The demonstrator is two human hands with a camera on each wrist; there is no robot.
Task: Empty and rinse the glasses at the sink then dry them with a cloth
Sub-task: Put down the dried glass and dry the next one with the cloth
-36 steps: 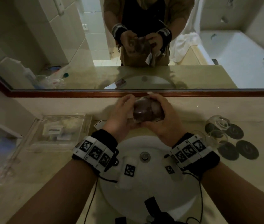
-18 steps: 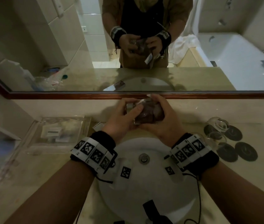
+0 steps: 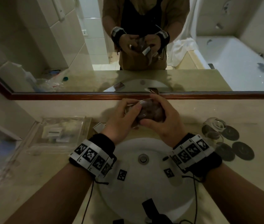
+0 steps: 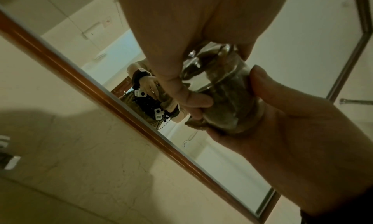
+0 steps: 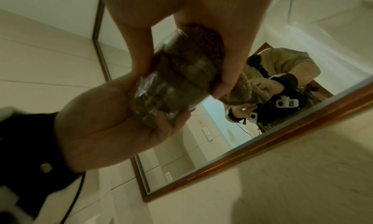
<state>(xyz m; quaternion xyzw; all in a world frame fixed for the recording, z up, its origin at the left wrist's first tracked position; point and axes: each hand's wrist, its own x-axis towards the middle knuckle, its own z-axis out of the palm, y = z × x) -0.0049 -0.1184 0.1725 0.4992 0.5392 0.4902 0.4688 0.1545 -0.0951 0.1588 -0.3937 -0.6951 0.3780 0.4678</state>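
I hold a clear glass (image 3: 150, 113) on its side above the far rim of the white sink (image 3: 144, 188), just below the mirror. A brown cloth (image 5: 201, 41) is stuffed into it, and an end of it hangs out of the mouth (image 5: 240, 92). My left hand (image 3: 121, 117) grips the base end of the glass (image 4: 193, 68), thumb laid across it. My right hand (image 3: 165, 123) wraps the mouth end, fingers curled round the cloth (image 4: 195, 125) and the glass (image 5: 175, 84). The glass's inside is hidden by the cloth.
Two more clear glasses (image 3: 213, 126) stand on the counter at right among dark round coasters (image 3: 242, 151). A clear plastic tray (image 3: 63, 131) with small packets sits at left. The dark tap (image 3: 150, 209) is at the sink's near edge. The wooden mirror frame (image 3: 79, 95) runs just behind my hands.
Both hands stay in place above the sink. My left thumb has slid across the glass and the glass has turned a little between my hands.
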